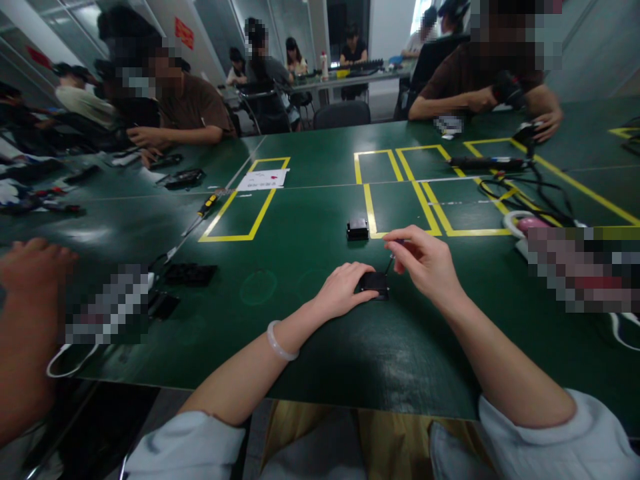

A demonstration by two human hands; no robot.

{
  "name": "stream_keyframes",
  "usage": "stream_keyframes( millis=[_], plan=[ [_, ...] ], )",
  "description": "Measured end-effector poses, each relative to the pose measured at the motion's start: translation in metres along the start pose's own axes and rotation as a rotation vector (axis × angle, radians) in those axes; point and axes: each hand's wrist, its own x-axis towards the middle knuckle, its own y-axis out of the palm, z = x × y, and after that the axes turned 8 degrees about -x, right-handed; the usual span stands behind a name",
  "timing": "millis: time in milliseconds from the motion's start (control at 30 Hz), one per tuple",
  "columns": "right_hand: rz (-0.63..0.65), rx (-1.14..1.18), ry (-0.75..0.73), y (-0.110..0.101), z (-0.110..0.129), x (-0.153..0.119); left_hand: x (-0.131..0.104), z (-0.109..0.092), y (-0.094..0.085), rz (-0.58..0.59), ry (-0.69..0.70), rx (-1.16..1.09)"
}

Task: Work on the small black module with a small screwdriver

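Note:
My left hand (pixel 344 288) grips a small black rectangular part (pixel 377 285) on the green table, with thumb on the near side and fingers on the far side. A small screwdriver (pixel 389 263) is pinched in the fingertips of my right hand (pixel 424 259). Its thin shaft slants down to the far right corner of the black part; whether the tip touches is too small to tell. Most of its handle is hidden by my fingers. Just beyond my hands stands another small black block (pixel 357 230), touched by neither.
Yellow tape outlines (pixel 405 233) mark the green table (pixel 310 360). At left lie black parts (pixel 190 274) and a yellow-black screwdriver (pixel 206 207). A black power tool (pixel 487 163) with cables lies at right. A neighbour's arm (pixel 30 320) reaches in at left; co-workers sit opposite.

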Motion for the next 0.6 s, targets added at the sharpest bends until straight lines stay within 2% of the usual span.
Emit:
stream_keyframes(
  millis=[133, 300, 600],
  plan=[
    [0.014, -0.017, -0.017, -0.0006, 0.0006, 0.0007, -0.0001, -0.0008, -0.0005, 0.005, 0.003, -0.008],
    [-0.008, 0.117, 0.074, 0.0004, -0.0010, -0.0008, -0.0004, 0.0004, 0.0003, 0.003, 0.004, -0.013],
    [-0.018, 0.079, 0.044, 0.0003, 0.0012, -0.0025, -0.0006, -0.0009, -0.0015, 0.003, 0.007, -0.011]
  ],
)
